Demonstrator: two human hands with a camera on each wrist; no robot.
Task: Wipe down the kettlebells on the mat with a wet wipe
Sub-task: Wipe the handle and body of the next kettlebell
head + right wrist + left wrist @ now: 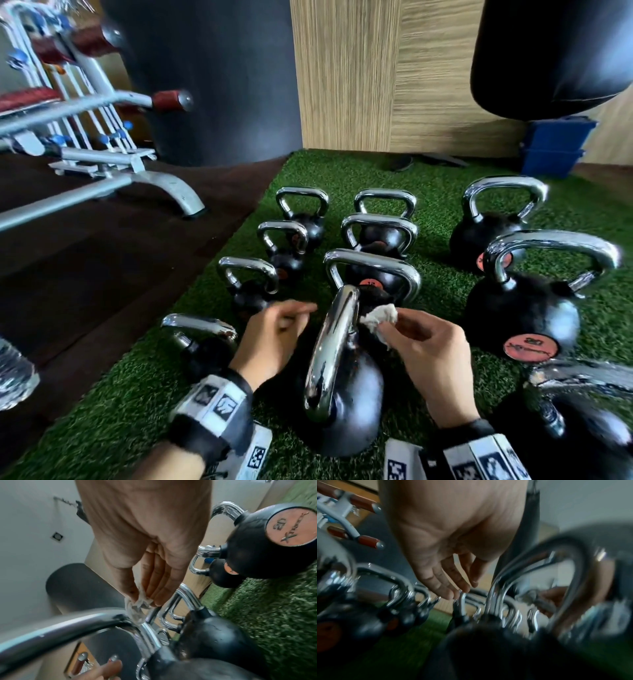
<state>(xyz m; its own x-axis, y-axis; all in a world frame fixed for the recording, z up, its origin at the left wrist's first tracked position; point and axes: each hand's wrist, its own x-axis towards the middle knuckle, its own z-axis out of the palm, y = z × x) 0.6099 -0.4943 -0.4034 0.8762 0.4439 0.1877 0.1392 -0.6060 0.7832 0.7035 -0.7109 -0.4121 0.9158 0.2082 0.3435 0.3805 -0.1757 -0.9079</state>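
Observation:
Several black kettlebells with chrome handles stand on the green turf mat (431, 178). The nearest kettlebell (352, 401) is in front of me, its handle (330, 353) edge-on. My right hand (394, 320) pinches a crumpled white wet wipe (378, 317) against the handle's upper right side. In the right wrist view the wet wipe (137, 605) hangs from my fingertips onto the handle (85, 623). My left hand (298, 313) hovers just left of the handle with fingers relaxed and holds nothing. Its fingers (452, 586) look loosely extended in the left wrist view.
A 20-marked kettlebell (524, 318) stands close on the right, another (582, 421) at the lower right. A weight bench (85, 154) stands on the dark floor to the left. A punching bag (548, 58) hangs upper right above a blue bin (555, 147). A water bottle (13, 377) shows at the left edge.

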